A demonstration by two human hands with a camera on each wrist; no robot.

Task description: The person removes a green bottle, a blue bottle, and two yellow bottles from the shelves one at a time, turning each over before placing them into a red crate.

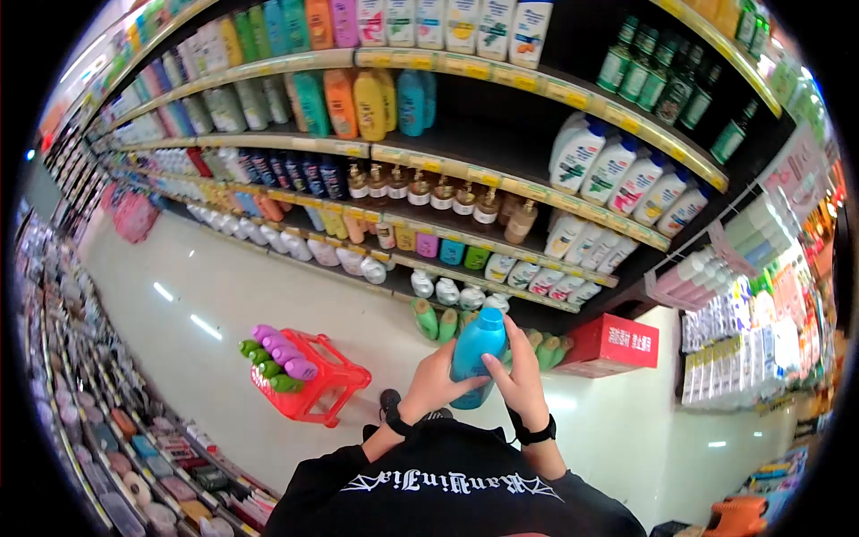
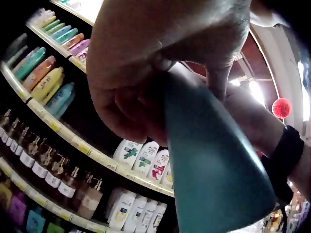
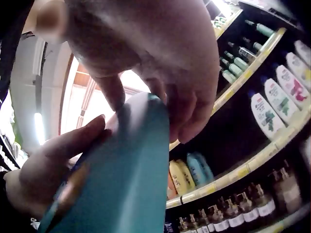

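A blue bottle (image 1: pixel 481 347) with a blue cap, like a shampoo or body wash bottle, is held tilted before the person's chest, cap end toward the shelves. The left hand (image 1: pixel 433 383) grips its left side, with the thumb across the lower part. On the other side the right hand (image 1: pixel 523 376) holds it, thumb on the bottle's face and fingers behind. In the left wrist view, curled fingers wrap the bottle (image 2: pixel 209 155). Both hands meet the bottle (image 3: pixel 136 165) in the right wrist view. Similar blue bottles (image 1: pixel 413 103) stand on the shelf ahead.
Shelves (image 1: pixel 483 170) of bottles and pump dispensers curve across the front. A red stool (image 1: pixel 344 380) with purple and green bottles (image 1: pixel 288 353) on it stands at the left. A red box (image 1: pixel 613 345) sits by the shelf base at right. Another stocked shelf (image 1: pixel 134 447) runs along the left.
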